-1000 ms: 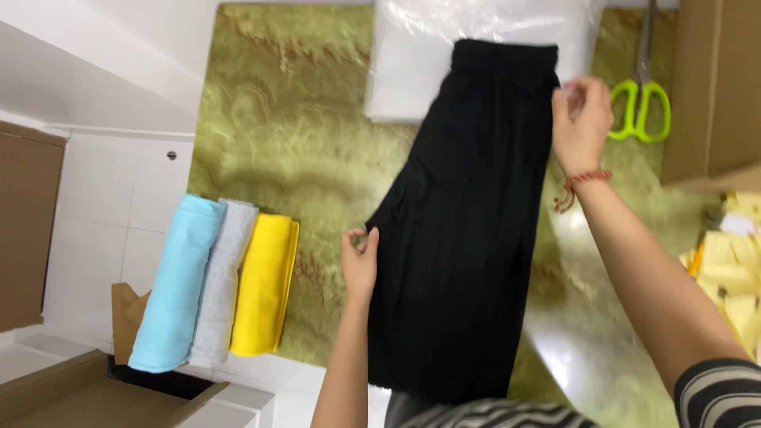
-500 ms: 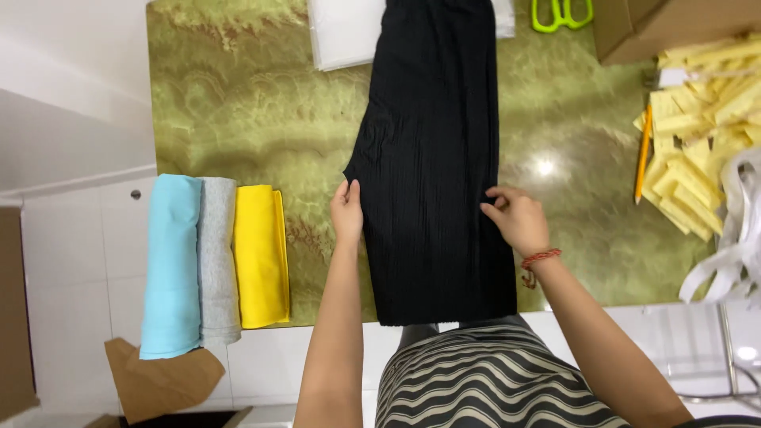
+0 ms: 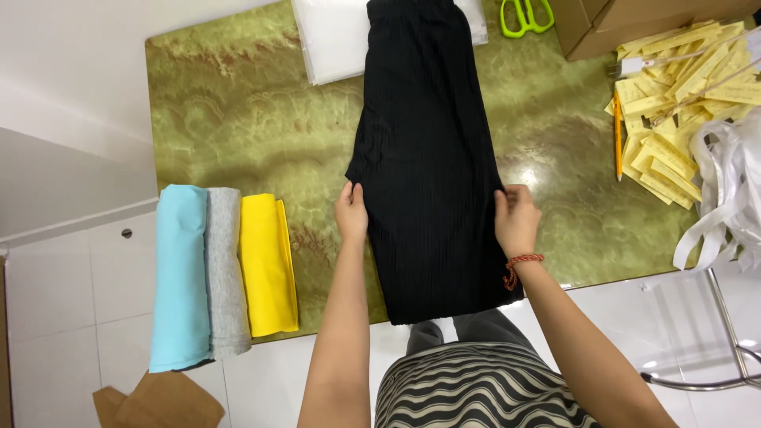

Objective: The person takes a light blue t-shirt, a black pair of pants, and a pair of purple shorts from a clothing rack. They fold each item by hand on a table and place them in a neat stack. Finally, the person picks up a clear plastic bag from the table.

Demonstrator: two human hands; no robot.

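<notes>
1. Our left hand and right hand have moved down to mid-length, each now pinching an edge of the black ribbed garment
2. It lies flattened lengthwise on the green marble table, right of the yellow folded cloth

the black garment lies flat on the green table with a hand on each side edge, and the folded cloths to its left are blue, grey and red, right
Not quite: in the head view the third folded cloth is yellow, not red. The rest stands: the black garment lies flat on the green table, left hand and right hand at its side edges.
</notes>
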